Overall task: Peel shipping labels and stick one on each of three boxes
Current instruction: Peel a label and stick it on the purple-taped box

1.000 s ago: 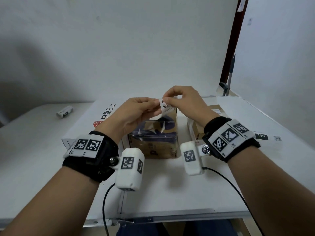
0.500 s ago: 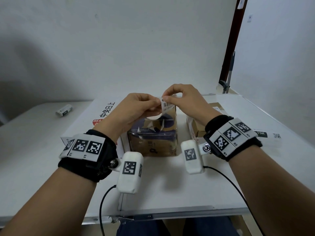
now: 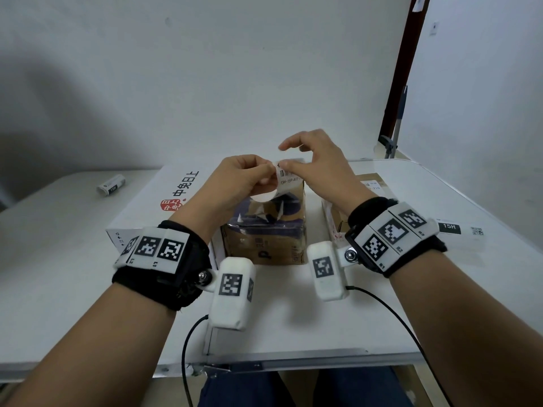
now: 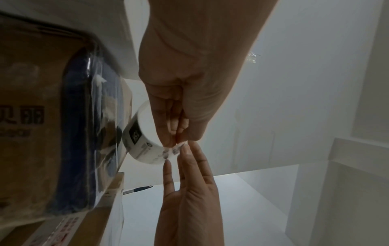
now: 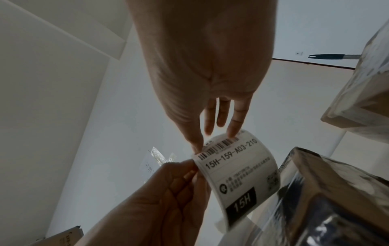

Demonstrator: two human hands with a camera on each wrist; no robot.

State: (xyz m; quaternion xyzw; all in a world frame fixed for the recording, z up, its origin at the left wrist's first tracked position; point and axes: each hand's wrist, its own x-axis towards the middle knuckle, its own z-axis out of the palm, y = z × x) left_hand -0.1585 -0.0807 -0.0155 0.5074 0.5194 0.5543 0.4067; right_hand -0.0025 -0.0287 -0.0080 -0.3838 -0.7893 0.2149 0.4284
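A curled white shipping label (image 3: 287, 180) with a barcode and a black "15H" block hangs above the taped brown box (image 3: 264, 245). My left hand (image 3: 269, 173) pinches its left edge between thumb and fingers. My right hand (image 3: 283, 157) has straight, spread fingers; only the thumb tip and one fingertip touch the label's top edge, and the index finger is lifted off. In the right wrist view the label (image 5: 238, 173) shows its printed face beside the brown box (image 5: 336, 199). The left wrist view shows the label (image 4: 145, 141) curled under my left hand's fingertips (image 4: 174, 141).
A large white box (image 3: 152, 207) lies left of the brown box. A smaller brown box (image 3: 370, 183) with a label on top sits to the right. A loose "15H" label strip (image 3: 449, 227) lies on the white table (image 3: 58, 259), and a small white roll (image 3: 111, 185) at far left.
My right hand has let go its pinch on the label: its fingers straightened and spread, and the index finger lifted. My left hand keeps its pinch.
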